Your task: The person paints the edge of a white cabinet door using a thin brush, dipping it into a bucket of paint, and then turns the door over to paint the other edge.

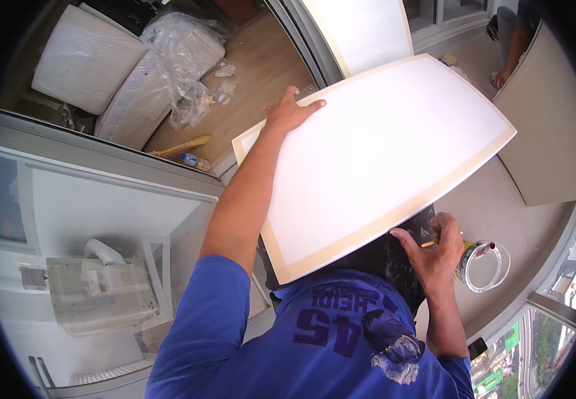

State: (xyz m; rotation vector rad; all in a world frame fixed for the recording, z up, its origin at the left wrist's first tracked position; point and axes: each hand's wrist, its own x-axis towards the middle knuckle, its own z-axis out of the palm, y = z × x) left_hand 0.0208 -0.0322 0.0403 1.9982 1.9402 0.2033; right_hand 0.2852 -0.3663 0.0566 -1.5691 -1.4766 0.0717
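Note:
A large white panel (388, 146) with a tan border lies tilted across my lap. My left hand (291, 114) grips its far left edge, thumb on the white face and fingers over the rim. At the near right edge, my right hand (437, 256) is curled, its thumb tip close to the panel's border. Between its fingers shows a thin stick with an orange end (428, 244); its exact kind I cannot make out. The panel's underside is hidden.
Right of my right hand stands an open paint can (484, 266) with a wire handle. Another white panel (361, 33) leans behind, and a beige panel (554, 126) stands at right, near another person's arm (515, 56). Left is a glass sliding-door frame (102, 156); beyond it lies a plastic-wrapped mattress (135, 100).

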